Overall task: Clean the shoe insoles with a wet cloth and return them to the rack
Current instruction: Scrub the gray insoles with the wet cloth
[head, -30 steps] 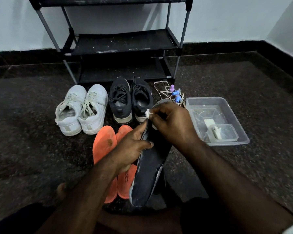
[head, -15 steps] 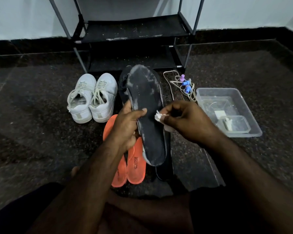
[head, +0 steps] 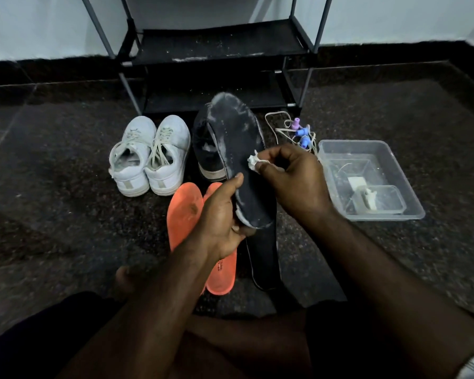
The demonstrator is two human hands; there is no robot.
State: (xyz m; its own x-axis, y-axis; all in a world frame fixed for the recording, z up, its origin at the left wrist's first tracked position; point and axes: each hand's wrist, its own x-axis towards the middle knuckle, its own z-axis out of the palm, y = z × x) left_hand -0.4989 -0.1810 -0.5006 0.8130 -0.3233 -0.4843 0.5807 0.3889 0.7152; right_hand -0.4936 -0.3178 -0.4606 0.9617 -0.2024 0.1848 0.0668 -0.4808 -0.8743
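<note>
Dark insole [head: 238, 160] gripped at its heel by left hand [head: 219, 214], right hand [head: 293, 181] pinching white cloth [head: 253, 161] (crumpled) against it

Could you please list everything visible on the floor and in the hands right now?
Black metal shoe rack: one, black, against the white wall.
White lace-up sneakers: two, white, on the floor left of centre.
Dark sneaker: at least one, black, behind the held insole.
Dusty black foam insole: one, black with white smears, held up.
Second black insole: one, black, flat on the floor.
Orange insoles: two, orange, on the floor.
Laces with purple and blue clips: one bundle, beside the tub.
Clear plastic tub: one, clear, on the right, with a smaller container inside.
Small white cloth: one, white, against the insole.
Left hand: grip on the insole's heel.
Right hand: pinches the cloth.
</note>
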